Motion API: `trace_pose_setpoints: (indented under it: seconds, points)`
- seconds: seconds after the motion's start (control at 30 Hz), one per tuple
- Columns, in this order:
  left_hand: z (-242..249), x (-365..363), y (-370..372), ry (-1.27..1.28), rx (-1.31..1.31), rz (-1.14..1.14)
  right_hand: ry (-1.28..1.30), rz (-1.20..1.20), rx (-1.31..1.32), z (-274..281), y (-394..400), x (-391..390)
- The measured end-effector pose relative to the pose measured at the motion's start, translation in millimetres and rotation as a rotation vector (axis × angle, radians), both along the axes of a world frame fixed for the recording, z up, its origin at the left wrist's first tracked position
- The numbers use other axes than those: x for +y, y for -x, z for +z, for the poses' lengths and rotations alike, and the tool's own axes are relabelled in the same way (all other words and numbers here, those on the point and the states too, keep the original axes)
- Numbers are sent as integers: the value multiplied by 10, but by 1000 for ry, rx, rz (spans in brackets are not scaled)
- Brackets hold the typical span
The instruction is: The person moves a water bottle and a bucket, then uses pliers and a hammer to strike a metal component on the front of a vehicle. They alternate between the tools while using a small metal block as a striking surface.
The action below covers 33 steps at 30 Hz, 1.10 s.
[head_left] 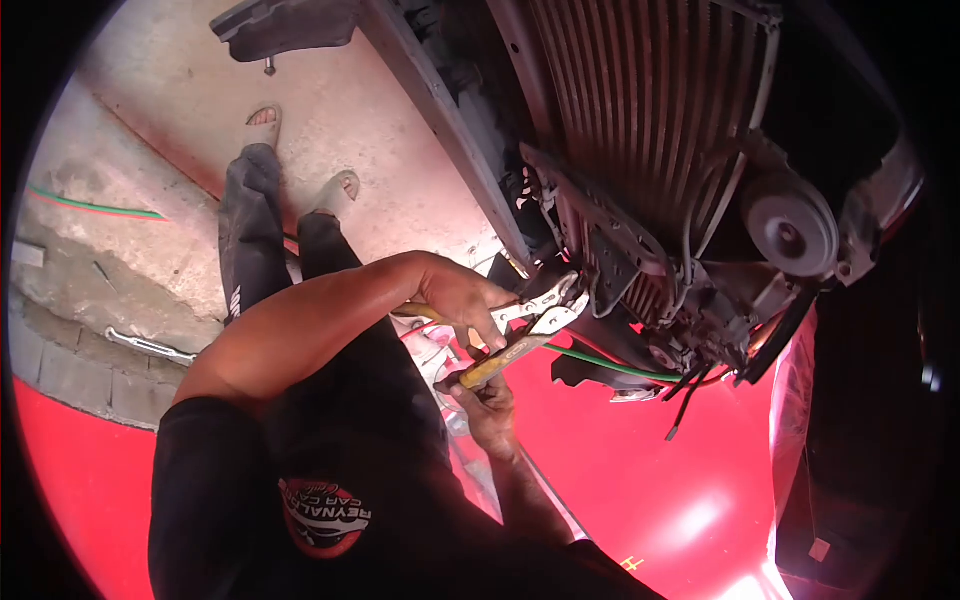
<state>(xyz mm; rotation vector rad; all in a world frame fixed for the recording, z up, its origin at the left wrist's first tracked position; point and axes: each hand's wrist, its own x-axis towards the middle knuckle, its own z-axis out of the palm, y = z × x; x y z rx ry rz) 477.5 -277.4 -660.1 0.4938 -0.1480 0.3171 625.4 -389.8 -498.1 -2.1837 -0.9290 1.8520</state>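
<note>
Left hand (460, 300) curled mostly closed around locking pliers (528, 345); right hand (491, 412) pinching near end of yellow handle (485, 371); car's front-end metalwork (610, 225) far right.

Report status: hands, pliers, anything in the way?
Left hand, right hand on yellow-handled pliers. Jaws near dark vehicle framework; contact unclear. Green hose runs close by, possible snag.

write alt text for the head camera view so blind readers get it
Left hand and right hand hold yellow-handled pliers beside dark metal parts. Nearby are a ribbed panel, a green cable and a glossy red surface.
</note>
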Motion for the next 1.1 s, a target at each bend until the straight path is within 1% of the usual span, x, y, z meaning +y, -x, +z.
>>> trace_pose_setpoints:
  seconds: [0.03, 0.07, 0.13, 0.17, 0.23, 0.27, 0.33, 0.37, 0.4, 0.43, 0.47, 0.5, 0.53, 0.6, 0.63, 0.67, 0.73, 0.77, 0.8, 0.83, 0.87, 0.9, 0.93, 1.0, 1.03, 1.07, 1.1]
  points:
    - [13, -3, -2, 39, -34, 33, -51, -21, 25, -57, 14, -28]
    - [31, 15, 35, 11, -45, 72, -71, -41, 8, -79, 33, -46]
    - [23, -7, -21, -115, 38, 214, -55, -44, -6, -96, 79, -50]
    - [36, -19, -39, -107, 25, 217, -49, -41, -19, -116, 103, -55]
    - [86, -55, -45, 15, 78, 143, -81, -57, -16, -151, 152, -78]
    - [68, -78, -124, 18, 76, 146, -78, -54, -18, -185, 100, -109]
    - [89, -94, -242, -52, 20, 214, -99, 40, -84, -219, 42, -143]
    - [112, -89, -212, -16, 12, 158, -97, 41, -86, -194, 83, -115]
    - [146, -93, -170, -15, 11, 159, -77, -20, -98, -143, 139, -72]
    - [201, -85, -104, -12, 25, 236, -60, -82, -110, -116, 195, -20]
    - [233, -81, -88, -10, 36, 312, -63, -83, -115, -111, 149, -24]
    - [117, -191, -385, -43, 60, 238, -7, -53, -150, -88, 64, -60]
    - [118, -186, -359, -47, 54, 239, 48, -23, -182, -84, -42, -105]
    - [142, -129, -217, 73, -38, 184, 46, -24, -199, -121, -172, -225]
    - [168, -92, -124, 105, -109, 204, 90, -43, -151, -129, -177, -210]
    - [138, -93, -149, 98, -106, 208, 134, -63, -100, -150, -177, -204]
    - [97, -110, -204, 160, -214, 138, 126, -99, -69, -187, -215, -239]
    - [73, -102, -185, 209, -246, 88, 131, -61, 11, -190, -260, -237]
    - [59, -77, -165, 208, -245, 88, 133, -21, 92, -198, -291, -221]
    - [41, -49, -146, 191, -285, 59, 130, -23, 95, -213, -262, -162]
    - [20, -25, -138, 174, -324, 30, 122, 26, 210, -228, -213, -79]
    - [-16, -19, -168, 200, -362, -51, 113, 75, 323, -230, -196, -27]
    - [-26, -49, -248, 195, -361, -55, 108, 72, 324, -239, -239, -19]
    - [-10, -118, -399, 135, -231, 61, 208, 101, 377, -311, -412, -26]
    - [69, -122, -345, 62, -114, 187, 246, 102, 398, -351, -485, -4]
    - [117, -149, -363, 54, -108, 186, 238, 103, 403, -335, -534, -6]
    - [158, -176, -389, 52, -73, 298, 230, 71, 407, -313, -579, -4]
